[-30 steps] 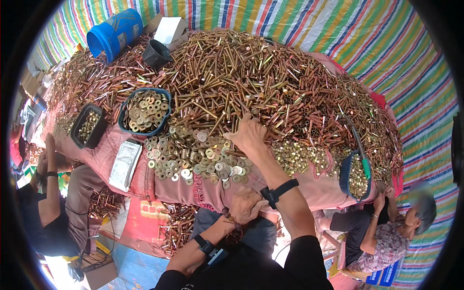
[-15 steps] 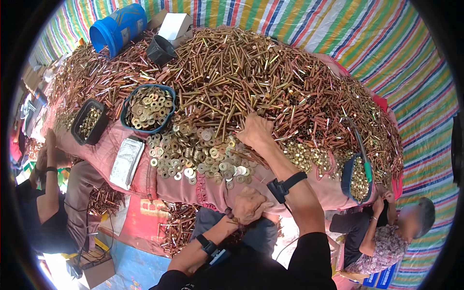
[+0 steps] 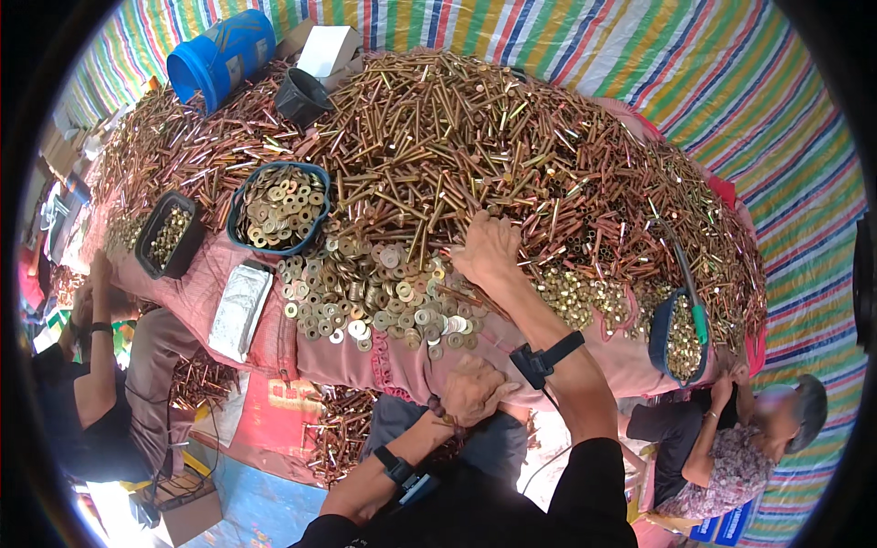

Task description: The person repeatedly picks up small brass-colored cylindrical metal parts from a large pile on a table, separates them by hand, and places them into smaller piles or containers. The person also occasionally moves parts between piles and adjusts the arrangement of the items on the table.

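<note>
My right hand (image 3: 490,248) reaches onto the lower edge of a big heap of long coppery bolts (image 3: 512,137). Its fingers are curled down among the bolts, and their tips are partly hidden. Below it, by the front edge of the cloth, my left hand (image 3: 471,391) is closed, back upward; whatever it may hold is out of sight. Flat round washers (image 3: 365,292) lie in a spread to the left of my right hand. Small brassy nuts (image 3: 575,297) are scattered on the other side, close to my right forearm.
A blue basin (image 3: 236,210) heaped with washers, a dark tub (image 3: 183,247) of nuts and a silver packet (image 3: 240,310) lie leftward. A blue tub (image 3: 660,338) of nuts stands right. Behind are a blue bucket (image 3: 219,59) and black pot (image 3: 301,96). Other people sit at both ends.
My right hand has shifted very slightly among the bolts, its fingers now more bunched. My left hand stays nearly in place.
</note>
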`<state>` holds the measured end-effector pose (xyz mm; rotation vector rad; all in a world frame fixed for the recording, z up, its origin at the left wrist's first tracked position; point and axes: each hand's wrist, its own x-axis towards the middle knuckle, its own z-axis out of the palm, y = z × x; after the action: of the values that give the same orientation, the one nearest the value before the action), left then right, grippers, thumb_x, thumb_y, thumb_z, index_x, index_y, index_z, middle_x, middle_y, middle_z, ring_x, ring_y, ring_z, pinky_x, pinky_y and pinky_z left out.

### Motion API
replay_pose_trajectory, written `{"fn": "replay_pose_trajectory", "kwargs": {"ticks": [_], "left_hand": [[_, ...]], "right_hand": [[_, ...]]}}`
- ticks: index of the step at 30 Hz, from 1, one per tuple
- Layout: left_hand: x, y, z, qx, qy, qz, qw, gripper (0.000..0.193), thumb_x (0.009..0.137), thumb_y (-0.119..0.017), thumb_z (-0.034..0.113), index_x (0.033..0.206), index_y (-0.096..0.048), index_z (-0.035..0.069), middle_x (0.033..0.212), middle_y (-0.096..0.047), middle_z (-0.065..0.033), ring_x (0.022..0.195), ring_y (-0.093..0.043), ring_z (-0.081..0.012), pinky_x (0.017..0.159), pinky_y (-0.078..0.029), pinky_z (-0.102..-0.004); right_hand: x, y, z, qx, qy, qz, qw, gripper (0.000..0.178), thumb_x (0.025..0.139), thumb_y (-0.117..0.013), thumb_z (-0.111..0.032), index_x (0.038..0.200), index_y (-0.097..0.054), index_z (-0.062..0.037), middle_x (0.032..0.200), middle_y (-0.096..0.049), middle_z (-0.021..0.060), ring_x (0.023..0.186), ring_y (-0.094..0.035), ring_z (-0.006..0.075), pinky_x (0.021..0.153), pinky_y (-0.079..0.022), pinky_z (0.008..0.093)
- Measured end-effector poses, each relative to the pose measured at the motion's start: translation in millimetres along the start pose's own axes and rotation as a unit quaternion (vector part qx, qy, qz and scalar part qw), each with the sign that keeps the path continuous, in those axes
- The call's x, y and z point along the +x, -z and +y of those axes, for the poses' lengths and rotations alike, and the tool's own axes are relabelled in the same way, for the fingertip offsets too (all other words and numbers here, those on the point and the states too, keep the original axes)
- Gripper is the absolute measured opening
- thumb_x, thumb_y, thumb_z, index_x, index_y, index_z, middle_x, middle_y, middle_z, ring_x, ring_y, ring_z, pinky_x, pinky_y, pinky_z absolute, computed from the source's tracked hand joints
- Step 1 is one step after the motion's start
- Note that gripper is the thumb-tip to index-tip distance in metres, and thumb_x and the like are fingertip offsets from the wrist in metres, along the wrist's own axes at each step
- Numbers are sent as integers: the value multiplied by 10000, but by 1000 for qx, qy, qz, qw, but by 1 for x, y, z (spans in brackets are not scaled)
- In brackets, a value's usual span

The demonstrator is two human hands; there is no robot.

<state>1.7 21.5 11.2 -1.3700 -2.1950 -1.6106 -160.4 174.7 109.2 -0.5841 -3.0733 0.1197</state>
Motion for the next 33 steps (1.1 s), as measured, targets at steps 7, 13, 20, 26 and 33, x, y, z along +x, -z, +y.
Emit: {"fn": "replay_pose_trajectory", "kwargs": {"ticks": [7,13,20,26,33], "left_hand": [[-1,0,-4,-6,-28,-7,1000,179,913,-777,226,833,-681,98,811,-642,-79,826,-621,-294,757,-461,-422],[1,0,-2,6,-21,-4,1000,158,906,-780,207,853,-684,93,813,-646,-86,817,-621,-301,757,-465,-430],[4,3,5,-27,29,17,999,116,910,-788,153,930,-745,47,841,-705,-108,810,-664,-348,739,-509,-455],[11,2,4,-40,68,127,989,228,961,-724,65,1179,-693,8,1016,-702,-177,867,-686,-357,801,-554,-425],[14,-2,7,-217,231,181,931,450,1023,-667,30,1444,-518,-28,1240,-667,-154,1015,-669,-178,865,-572,-309]], "right_hand": [[13,-8,-1,25,-16,13,999,713,804,-791,-327,1263,-577,175,1065,-740,303,1028,-698,433,956,-513,514],[12,3,8,58,0,-19,998,635,826,-783,-294,1240,-596,150,1046,-744,311,1024,-726,447,931,-534,519],[-15,14,35,56,58,-10,997,518,833,-758,-272,1150,-598,105,962,-740,312,963,-734,472,912,-537,562],[-42,28,61,64,127,-17,990,437,801,-714,-249,1058,-564,71,809,-691,296,817,-700,475,830,-502,581],[-80,57,93,98,157,-56,981,453,794,-697,-285,1088,-563,31,809,-684,287,810,-665,505,798,-493,574]]}}
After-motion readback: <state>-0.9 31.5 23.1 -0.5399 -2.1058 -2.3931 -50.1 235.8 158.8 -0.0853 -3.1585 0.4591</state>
